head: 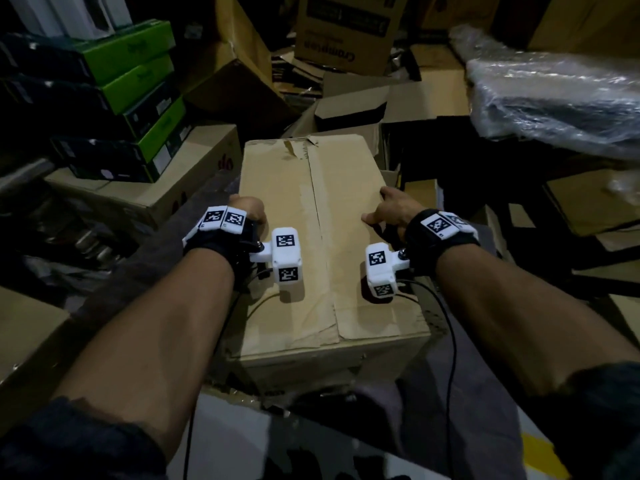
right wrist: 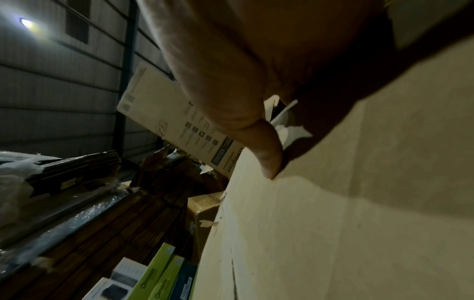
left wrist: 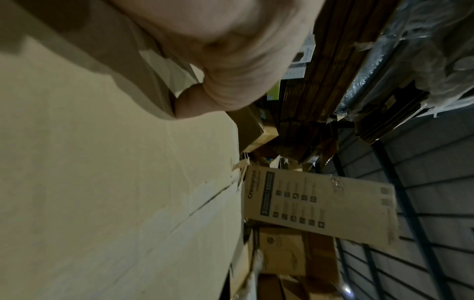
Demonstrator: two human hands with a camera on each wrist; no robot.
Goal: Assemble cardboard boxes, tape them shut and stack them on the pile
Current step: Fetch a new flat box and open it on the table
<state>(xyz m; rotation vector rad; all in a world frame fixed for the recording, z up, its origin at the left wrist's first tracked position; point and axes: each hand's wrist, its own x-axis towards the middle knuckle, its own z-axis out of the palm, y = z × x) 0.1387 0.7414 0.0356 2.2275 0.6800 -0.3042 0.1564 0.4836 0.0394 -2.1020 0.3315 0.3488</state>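
A long brown cardboard box (head: 311, 237) lies lengthwise in front of me, its top flaps closed along a centre seam (head: 320, 220). My left hand (head: 249, 211) grips the box's left top edge, thumb on the top face and fingers over the side. On the opposite edge my right hand (head: 389, 209) holds the box the same way. The left wrist view shows the palm (left wrist: 231, 60) against the box top (left wrist: 102, 182). In the right wrist view the thumb (right wrist: 266, 154) presses the box top (right wrist: 333, 223). The fingers on both sides are hidden.
A stack of green-and-black boxes (head: 131, 98) stands on a brown carton (head: 145, 195) at the left. Behind are open cartons (head: 349, 109) and a printed Crompton box (head: 346, 29). A plastic-wrapped bundle (head: 554, 98) lies at the right.
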